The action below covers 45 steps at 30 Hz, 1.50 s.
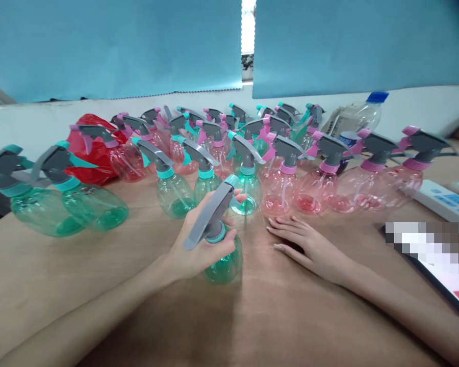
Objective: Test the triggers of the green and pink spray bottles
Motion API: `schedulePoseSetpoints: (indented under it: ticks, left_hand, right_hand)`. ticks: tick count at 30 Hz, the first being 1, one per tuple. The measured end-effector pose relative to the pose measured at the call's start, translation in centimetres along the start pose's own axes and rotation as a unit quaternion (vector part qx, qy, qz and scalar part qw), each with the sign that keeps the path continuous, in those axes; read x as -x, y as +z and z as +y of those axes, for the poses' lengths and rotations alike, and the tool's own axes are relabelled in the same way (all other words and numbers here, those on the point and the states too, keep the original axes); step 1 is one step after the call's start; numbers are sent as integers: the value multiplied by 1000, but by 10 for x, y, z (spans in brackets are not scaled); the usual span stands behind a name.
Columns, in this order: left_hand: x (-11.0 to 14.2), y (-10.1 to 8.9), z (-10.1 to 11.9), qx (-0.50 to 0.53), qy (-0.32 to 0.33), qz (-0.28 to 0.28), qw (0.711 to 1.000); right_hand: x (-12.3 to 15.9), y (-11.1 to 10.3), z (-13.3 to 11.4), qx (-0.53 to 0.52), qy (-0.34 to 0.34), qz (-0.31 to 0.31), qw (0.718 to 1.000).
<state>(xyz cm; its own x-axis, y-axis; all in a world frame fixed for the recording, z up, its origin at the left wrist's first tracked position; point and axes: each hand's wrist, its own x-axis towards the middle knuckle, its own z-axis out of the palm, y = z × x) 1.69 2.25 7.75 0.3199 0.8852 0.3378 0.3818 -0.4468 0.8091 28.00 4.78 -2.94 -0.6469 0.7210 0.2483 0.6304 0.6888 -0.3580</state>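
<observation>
Here the left hand (191,244) has its fingers (224,246) around the green spray bottle (224,267), nozzle (232,181) towards one o'clock, while the right hand (317,251), fingers released, rests at three.

Perhaps an office — wooden desk (153,316), blue window blinds (118,46).

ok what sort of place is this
Likely a workroom or office, though little of the room shows. Green and pink spray bottles crowd a wood-look table, a screen lies at the right edge, and blue coverings hang behind, with bright light between them.
</observation>
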Motion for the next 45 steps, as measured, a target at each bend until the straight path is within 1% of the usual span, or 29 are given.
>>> schedulePoseSetpoints:
  ticks: [6,10,16,19,21,24,28,36,41,45]
  left_hand:
    - [0,0,7,-9,-22,13,1000]
    - [1,0,8,-26,-35,22,999]
    - [0,0,9,-48,-25,16,998]
    - [-2,0,12,-38,-17,25,999]
    - [-3,0,13,-24,-13,20,999]
    - [-3,0,12,-3,-8,16,1000]
    - [-2,1,11,9,-8,25,1000]
    - [-2,0,8,-30,-19,7,999]
    - [0,2,3,-53,-20,6,998]
    - [0,3,1,-64,-25,0,998]
  right_hand:
    - [0,-1,-1,8,7,-6,1000]
    - [0,0,-1,4,0,-1,1000]
    - [0,-1,0,5,-4,0,1000]
    - [0,-1,0,3,-4,-1,1000]
    - [0,-1,0,3,-1,-1,1000]
    - [0,0,1,4,1,-1,1000]
    - [0,0,0,5,4,-4,1000]
    - [0,-1,-1,-17,0,9,1000]
    - [0,-1,-1,-13,-8,20,1000]
    - [1,0,0,1,-11,15,1000]
